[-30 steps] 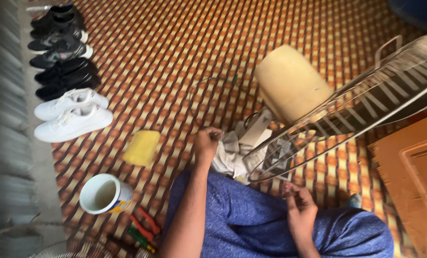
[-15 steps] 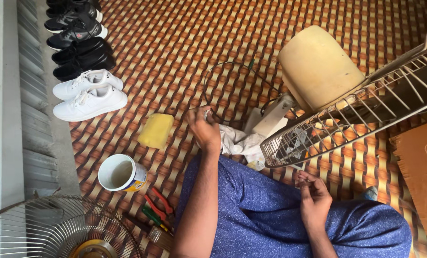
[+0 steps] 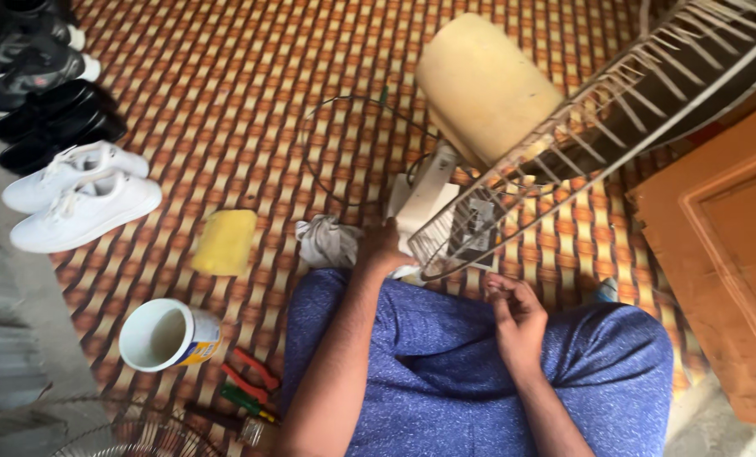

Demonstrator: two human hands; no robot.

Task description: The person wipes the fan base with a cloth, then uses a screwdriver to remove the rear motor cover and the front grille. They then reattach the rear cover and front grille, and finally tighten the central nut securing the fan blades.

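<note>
Hands first: the left hand [image 3: 384,245] reaches forward with fingers curled down at the foot of the white fan base [image 3: 424,203], touching its near edge just beside the crumpled white cloth [image 3: 327,239]; whether it clasps anything I cannot tell, since the palm faces away. The right hand [image 3: 516,315] rests on the blue trouser leg [image 3: 446,355], fingers loosely bent and narrow, with the thumb meeting the fingertips as if pinching something too small to make out. Just ahead of both hands the wire fan guard [image 3: 598,127] leans tilted, its lower rim near the base, and the cream motor housing [image 3: 480,85] sits behind it.

On the patterned floor mat [image 3: 226,110] lie a yellow sponge [image 3: 224,241], a white cup [image 3: 166,336], red-handled pliers [image 3: 251,377] and a green-handled screwdriver [image 3: 247,402], with white shoes [image 3: 82,199] farther left. A brown wooden door [image 3: 725,254] stands at the right.

Compared with half a second ago, the left hand has moved from the cloth to the fan base, and the right hand stays on the lap. The view has shifted, so the second wire guard at lower left now shows less.
</note>
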